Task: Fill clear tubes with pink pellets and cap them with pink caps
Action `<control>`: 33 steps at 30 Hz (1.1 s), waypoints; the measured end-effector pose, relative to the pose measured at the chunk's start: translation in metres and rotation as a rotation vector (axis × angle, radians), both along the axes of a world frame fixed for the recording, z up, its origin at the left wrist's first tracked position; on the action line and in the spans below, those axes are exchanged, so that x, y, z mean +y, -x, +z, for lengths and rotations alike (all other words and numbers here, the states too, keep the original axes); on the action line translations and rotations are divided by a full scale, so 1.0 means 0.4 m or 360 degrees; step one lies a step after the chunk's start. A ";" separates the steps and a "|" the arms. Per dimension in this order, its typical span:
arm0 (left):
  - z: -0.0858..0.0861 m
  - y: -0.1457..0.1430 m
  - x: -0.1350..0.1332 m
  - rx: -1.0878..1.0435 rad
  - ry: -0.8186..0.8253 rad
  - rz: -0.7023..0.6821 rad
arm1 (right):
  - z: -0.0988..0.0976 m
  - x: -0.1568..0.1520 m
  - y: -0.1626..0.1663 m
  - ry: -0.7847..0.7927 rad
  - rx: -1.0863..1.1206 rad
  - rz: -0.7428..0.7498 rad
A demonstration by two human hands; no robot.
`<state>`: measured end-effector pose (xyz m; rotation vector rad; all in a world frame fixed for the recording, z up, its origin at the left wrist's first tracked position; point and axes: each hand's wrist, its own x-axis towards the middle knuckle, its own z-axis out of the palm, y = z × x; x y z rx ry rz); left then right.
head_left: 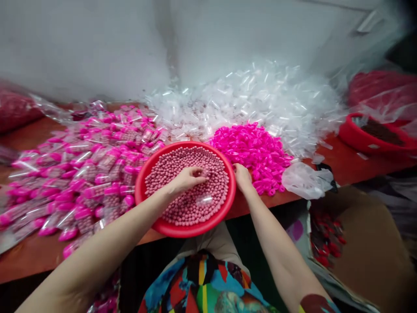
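Observation:
A red bowl [230, 198] full of small pink beads [182, 208] stands at the table's front edge. Over the beads, my left hand [190, 179] is closed, its fingertips around what looks like a clear plastic tube [206, 171] with beads in it. Another clear tube [204, 200] lies on the beads nearer to me. My right hand [243, 177] is beside the bowl's right rim, between it and a heap of bright pink plastic caps [254, 152]. Its fingers are curled together, and whatever they hold is hidden.
Bead-filled tubes with pink caps [87, 174] are piled at left. Clear empty tubes [247, 104] are heaped along the wall. At right are a crumpled plastic bag [306, 179], a red basin [368, 141] with dark contents, and below, a cardboard box [365, 243] holding red items.

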<state>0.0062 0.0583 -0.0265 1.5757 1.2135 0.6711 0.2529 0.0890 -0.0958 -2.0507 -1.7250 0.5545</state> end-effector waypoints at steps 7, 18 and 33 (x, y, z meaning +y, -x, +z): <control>0.064 0.056 -0.108 -0.1068 0.0532 0.0209 | -0.011 0.027 -0.006 0.0086 0.0039 -0.0064; 0.065 0.077 -0.207 -0.1629 0.0817 0.0285 | 0.036 -0.022 -0.038 -0.0499 0.0529 -0.0294; 0.046 0.054 -0.234 -0.1544 0.0732 0.0576 | 0.184 -0.232 0.227 -0.0595 0.0935 0.0717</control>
